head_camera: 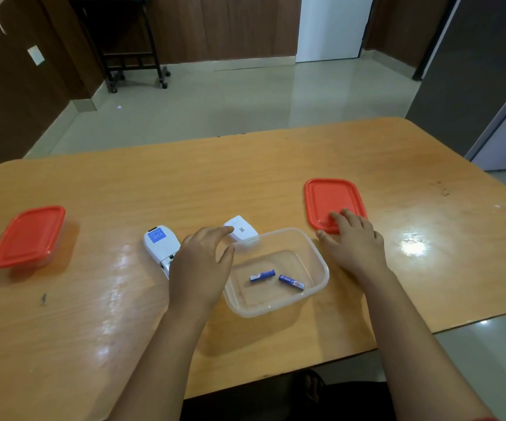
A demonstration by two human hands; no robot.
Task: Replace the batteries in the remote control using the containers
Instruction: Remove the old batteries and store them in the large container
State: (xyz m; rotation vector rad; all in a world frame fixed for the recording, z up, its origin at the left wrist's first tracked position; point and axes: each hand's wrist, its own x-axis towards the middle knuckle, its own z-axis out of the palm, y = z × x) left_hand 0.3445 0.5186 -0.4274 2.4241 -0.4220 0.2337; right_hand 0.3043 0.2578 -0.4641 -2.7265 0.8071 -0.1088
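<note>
Best reaching into the open clear container (318, 262) for its 2 batteries (262, 275), left hand (200, 265) spread empty beside it, right hand (353, 241) flat on the red lid (330, 199) behind, remote (160, 244) left.

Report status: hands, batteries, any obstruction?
Left hand open, empty. Right hand flat on red lid. Two batteries in open container. Nothing blocking.

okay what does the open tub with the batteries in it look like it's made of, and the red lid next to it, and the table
Open tub: looks like clear, slightly frosted plastic; the two batteries and the tabletop show through its walls.
Red lid: opaque plastic, smooth and moulded, with a raised rim.
Table: wood grain under a glossy finish, judging by the bright glare; whether solid wood or laminate cannot be told.
</note>
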